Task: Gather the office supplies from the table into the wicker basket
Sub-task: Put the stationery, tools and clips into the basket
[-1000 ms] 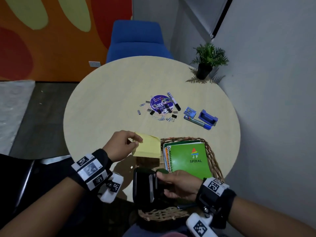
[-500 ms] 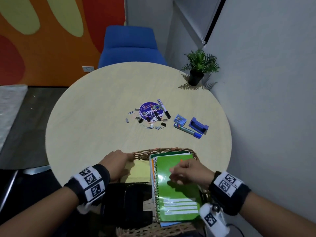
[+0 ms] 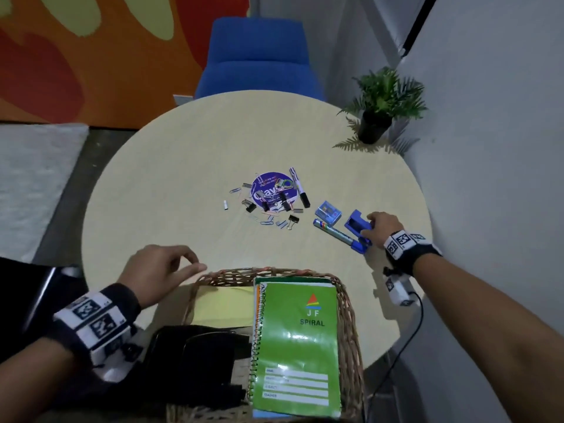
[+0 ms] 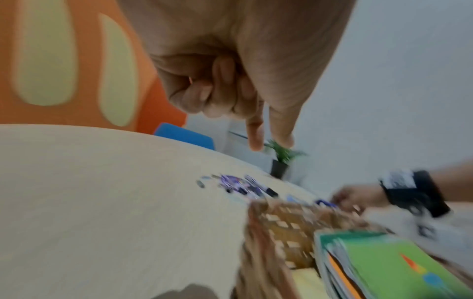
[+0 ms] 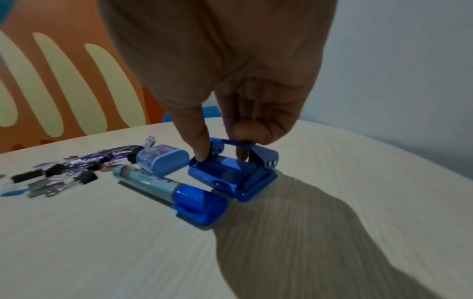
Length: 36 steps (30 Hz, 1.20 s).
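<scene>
A right hand pinches a blue hole punch on a round table, thumb on 1 side, fingers on the other. Beside the punch lie a blue-capped marker and a blue sharpener. The left hand hovers near the wicker basket, fingers loosely curled, holding nothing. A green spiral notebook lies inside it (lower edge cut off). The left wrist view is blurred.

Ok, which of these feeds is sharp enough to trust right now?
Right wrist: sharp on the blue hole punch, hand shadow beside it. Left wrist: motion-blurred, wicker basket smeared. Head: dim, mostly clear, glare on the green notebook.
</scene>
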Motion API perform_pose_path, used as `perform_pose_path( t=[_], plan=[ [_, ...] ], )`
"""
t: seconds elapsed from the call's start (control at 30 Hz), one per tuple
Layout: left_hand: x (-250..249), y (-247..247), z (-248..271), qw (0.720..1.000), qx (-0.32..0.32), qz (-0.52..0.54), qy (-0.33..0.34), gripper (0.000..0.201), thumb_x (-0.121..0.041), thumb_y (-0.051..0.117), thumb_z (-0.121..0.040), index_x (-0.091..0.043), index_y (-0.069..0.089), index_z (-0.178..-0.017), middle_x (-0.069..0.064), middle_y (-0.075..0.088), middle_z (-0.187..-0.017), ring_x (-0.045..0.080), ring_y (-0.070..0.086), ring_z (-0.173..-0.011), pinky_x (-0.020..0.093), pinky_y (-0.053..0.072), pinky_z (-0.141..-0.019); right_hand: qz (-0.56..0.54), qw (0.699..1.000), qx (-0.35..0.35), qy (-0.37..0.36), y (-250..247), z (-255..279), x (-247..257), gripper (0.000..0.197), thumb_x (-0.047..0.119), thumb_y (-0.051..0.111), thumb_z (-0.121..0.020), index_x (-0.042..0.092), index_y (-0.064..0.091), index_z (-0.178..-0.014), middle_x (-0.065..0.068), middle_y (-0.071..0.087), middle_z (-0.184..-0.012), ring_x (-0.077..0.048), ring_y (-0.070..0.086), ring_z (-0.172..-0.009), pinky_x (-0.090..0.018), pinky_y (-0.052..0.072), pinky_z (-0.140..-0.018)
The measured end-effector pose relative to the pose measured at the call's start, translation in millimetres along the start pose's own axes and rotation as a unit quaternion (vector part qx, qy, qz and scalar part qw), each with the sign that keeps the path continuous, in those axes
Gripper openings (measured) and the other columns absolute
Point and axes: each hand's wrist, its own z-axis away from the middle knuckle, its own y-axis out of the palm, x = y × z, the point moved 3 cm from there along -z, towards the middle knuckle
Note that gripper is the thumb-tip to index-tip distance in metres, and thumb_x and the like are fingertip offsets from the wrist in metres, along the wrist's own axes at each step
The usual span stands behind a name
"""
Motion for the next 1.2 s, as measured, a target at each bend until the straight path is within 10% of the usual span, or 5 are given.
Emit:
perform_pose_path(
  t=[0.37,0.53,0.63,0.77,1.2],
  plan=[
    [100,-28,54,0.972,-0.079,0.176,-0.133,0.004,-0.026,0.067,-0.085,-0.023,0.068,-0.083,0.005,0.049,-0.055,0.007,0.044,-0.048,0.019,0.036,-0.048,-0.242,0.966,-0.076,-0.04,-51,63,45,0.02,0.019,0.067,-0.08,0.006,0.066,-0.066,-0.019,0.068,-0.07,-0.027,0.056,-0.058,-0.028,0.044,-0.058],
    [110,-9,77,0.964,-0.038,0.223,-0.141,0.012,-0.041,0.07,-0.081,-0.031,0.068,-0.088,0.0,0.055,-0.057,0.006,0.051,-0.051,0.013,0.04,-0.052,-0.459,0.873,0.143,-0.082,-18,166,130,0.019,0.011,0.062,-0.089,0.01,0.06,-0.07,-0.021,0.069,-0.08,-0.012,0.047,-0.043,-0.019,0.044,-0.044],
    [84,4,84,0.954,0.011,0.278,-0.109,0.02,-0.049,0.066,-0.08,-0.033,0.067,-0.092,0.0,0.068,-0.071,0.012,0.065,-0.057,0.019,0.05,-0.055,-0.421,0.869,0.237,-0.106,28,205,165,0.009,0.01,0.063,-0.088,0.008,0.063,-0.08,-0.015,0.069,-0.076,-0.013,0.051,-0.047,-0.018,0.046,-0.046],
    [42,23,104,0.95,0.122,0.285,-0.028,0.018,-0.042,0.061,-0.084,-0.034,0.065,-0.099,-0.001,0.073,-0.079,0.006,0.069,-0.065,0.019,0.055,-0.064,-0.208,0.933,0.171,-0.241,70,215,187,0.017,0.016,0.074,-0.078,0.012,0.066,-0.093,-0.008,0.069,-0.087,-0.023,0.064,-0.078,-0.029,0.049,-0.071],
    [48,37,127,0.944,0.178,0.275,0.036,0.029,-0.027,0.061,-0.09,-0.046,0.053,-0.109,0.005,0.066,-0.065,-0.001,0.055,-0.058,0.017,0.046,-0.066,0.038,0.92,0.241,-0.306,112,225,202,0.035,0.002,0.058,-0.087,0.003,0.061,-0.122,-0.015,0.068,-0.118,-0.027,0.062,-0.109,-0.031,0.046,-0.097]
  ],
)
